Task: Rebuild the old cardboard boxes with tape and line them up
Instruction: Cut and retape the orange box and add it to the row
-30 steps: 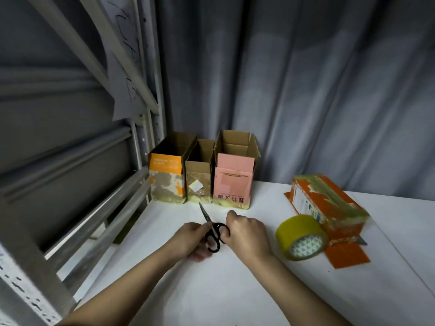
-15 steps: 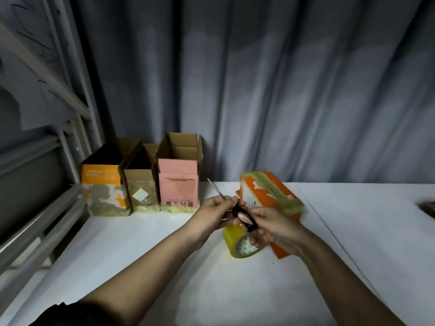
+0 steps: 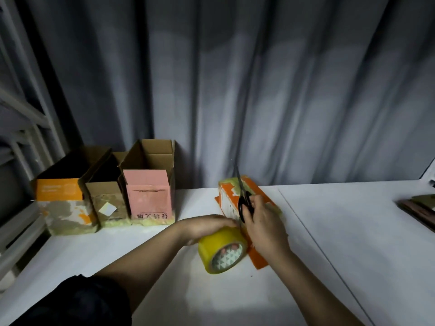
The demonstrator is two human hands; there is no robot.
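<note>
Three open boxes stand in a row at the back left of the white table [image 3: 341, 243]: an orange-and-white box [image 3: 62, 205], a brown box [image 3: 106, 203] and a pink box [image 3: 149, 196]. An orange box [image 3: 231, 196] patched with yellowish tape lies on its side in the middle. My right hand [image 3: 264, 225] grips black scissors [image 3: 244, 203] by the handles, blades pointing up over that box. My left hand [image 3: 207, 228] rests on top of a yellow tape roll [image 3: 222, 250] that stands on edge; its fingertips are hidden behind the roll.
A grey curtain hangs behind the table. A metal rack [image 3: 26, 118] rises at the left edge beside the boxes. Flat dark items [image 3: 419, 208] lie at the table's far right. A seam [image 3: 313, 241] runs across the tabletop right of the orange box.
Both hands held the scissors before; now only my right hand has them, raised over the orange box. My left hand has dropped onto the tape roll. The view has shifted right.
</note>
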